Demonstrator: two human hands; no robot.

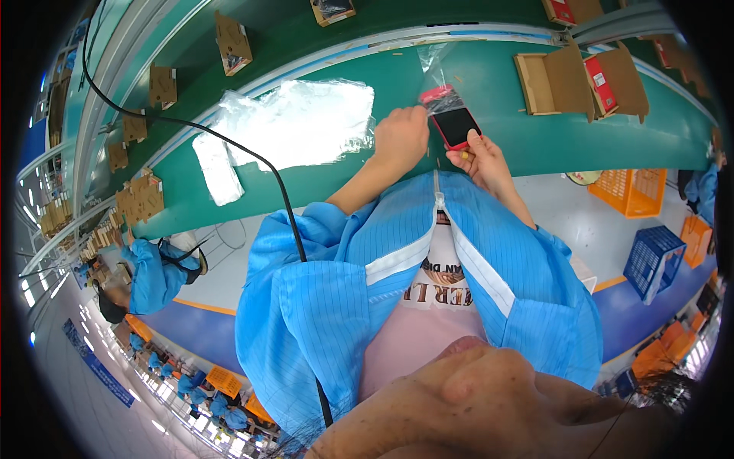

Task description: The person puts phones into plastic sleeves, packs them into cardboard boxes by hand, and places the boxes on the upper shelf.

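A red handheld device with a square black screen [454, 127] is held over the green bench, just ahead of my body. My right hand [485, 162] grips its near corner, the thumb lying on the front face. Clear plastic film [436, 70] covers the device's far end and stretches beyond it. Close by on the left, my left hand [402, 138] is closed with its fingers curled beside the film; whatever is between its fingertips is hidden. Left of that hand lies a spread pile of clear plastic bags [306, 122], and a smaller folded plastic stack [218, 170] rests nearby.
Open cardboard boxes [566, 80] stand at the bench's right, one with a red box [601, 83] inside. More small cartons [232, 44] sit along the far conveyor. A black cable [264, 161] hangs across on the left. Orange [628, 191] and blue crates [654, 256] stand right.
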